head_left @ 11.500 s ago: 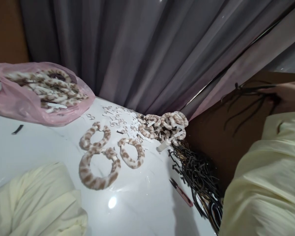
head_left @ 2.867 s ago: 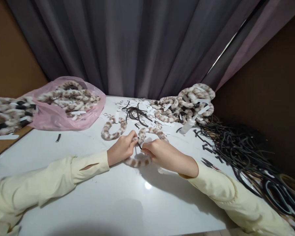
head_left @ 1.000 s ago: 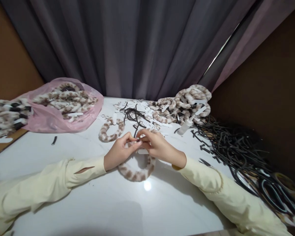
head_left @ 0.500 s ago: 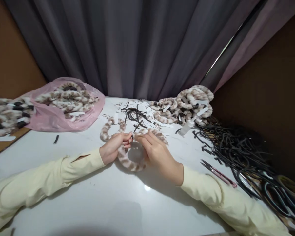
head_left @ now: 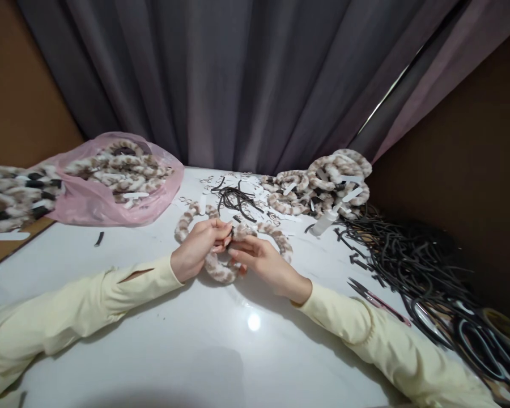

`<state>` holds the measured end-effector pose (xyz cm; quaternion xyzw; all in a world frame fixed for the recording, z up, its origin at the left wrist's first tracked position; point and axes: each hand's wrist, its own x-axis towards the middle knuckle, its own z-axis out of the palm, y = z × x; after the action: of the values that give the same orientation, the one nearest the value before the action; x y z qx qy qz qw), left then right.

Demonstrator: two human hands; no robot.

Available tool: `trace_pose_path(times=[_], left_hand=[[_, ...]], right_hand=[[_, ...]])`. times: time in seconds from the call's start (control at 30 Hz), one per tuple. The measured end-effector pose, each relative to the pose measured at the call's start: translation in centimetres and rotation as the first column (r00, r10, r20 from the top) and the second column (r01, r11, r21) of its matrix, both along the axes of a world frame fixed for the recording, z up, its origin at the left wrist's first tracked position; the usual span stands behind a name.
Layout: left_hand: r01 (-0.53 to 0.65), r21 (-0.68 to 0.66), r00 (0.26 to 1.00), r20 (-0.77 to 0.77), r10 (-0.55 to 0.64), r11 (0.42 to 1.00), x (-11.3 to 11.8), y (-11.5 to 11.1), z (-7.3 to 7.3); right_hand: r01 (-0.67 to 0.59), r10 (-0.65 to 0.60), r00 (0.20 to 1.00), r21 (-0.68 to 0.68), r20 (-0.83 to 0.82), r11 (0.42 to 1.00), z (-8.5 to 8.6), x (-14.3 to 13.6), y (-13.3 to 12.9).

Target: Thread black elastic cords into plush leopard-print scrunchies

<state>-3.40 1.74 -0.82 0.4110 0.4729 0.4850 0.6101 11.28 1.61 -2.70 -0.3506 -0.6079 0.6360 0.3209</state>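
Note:
A fluffy white-and-brown plush tube [head_left: 221, 271] is bent into a loop between my hands, above the white tabletop. My left hand [head_left: 199, 246] is closed in a pinch at its top, where a small dark piece shows by the fingertips. From the other side my right hand [head_left: 266, 263] is closed round the tube, with its fingers bent and the fingertips close to the left ones. How the dark piece joins the plush is hidden by the fingers. Just behind my hands lie another curved plush piece [head_left: 182, 228] and a third [head_left: 284, 243] at the right.
A pink plastic bag [head_left: 161, 207] of plush rings stands back left. Short black cords [head_left: 238, 201] and small metal rings lie mid-table. On the right are a plush heap [head_left: 340, 164], a small white bottle [head_left: 323, 224], pink-handled snips [head_left: 380, 302] and a black cord pile [head_left: 408, 255].
My right hand has turned and come lower, its fingers now round the tube near my left hand. The loop has drawn up smaller. A black cord near the left fingertips no longer shows there.

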Motion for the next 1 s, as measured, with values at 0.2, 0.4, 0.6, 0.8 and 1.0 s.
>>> trace_pose_path(times=[0.2, 0.4, 0.6, 0.8, 1.0], left_hand=[[0.078, 0.485, 0.896, -0.418, 0.152, 0.871, -0.3, -0.1, -1.1], [0.173, 0.711, 0.757, -0.539, 0.369, 0.682, -0.5, -0.2, -2.0], [0.225, 0.817, 0.723, -0.505, 0.471, 0.531, -0.5, -0.1, -2.3], [0.269, 0.82, 0.701, -0.526, 0.482, 0.505, -0.5, -0.3, -1.9], [0.283, 0.636, 0.69, -0.655, 0.308, 0.718, -0.7, -0.1, -1.9]], right_hand=[[0.039, -0.04, 0.99, 0.011, 0.132, 0.999, 1.3, 0.4, -0.2], [-0.047, 0.039, 0.979, 0.032, 0.202, 0.998, 2.4, 0.6, -1.3], [-0.119, 0.031, 0.934, 0.229, 0.356, 0.966, 3.7, 0.9, -2.0], [-0.256, -0.009, 0.845, 0.42, 0.534, 0.871, 4.2, 1.3, -2.1], [-0.3, -0.294, 0.784, 0.748, 0.547, 0.592, 3.7, 1.9, -1.5]])
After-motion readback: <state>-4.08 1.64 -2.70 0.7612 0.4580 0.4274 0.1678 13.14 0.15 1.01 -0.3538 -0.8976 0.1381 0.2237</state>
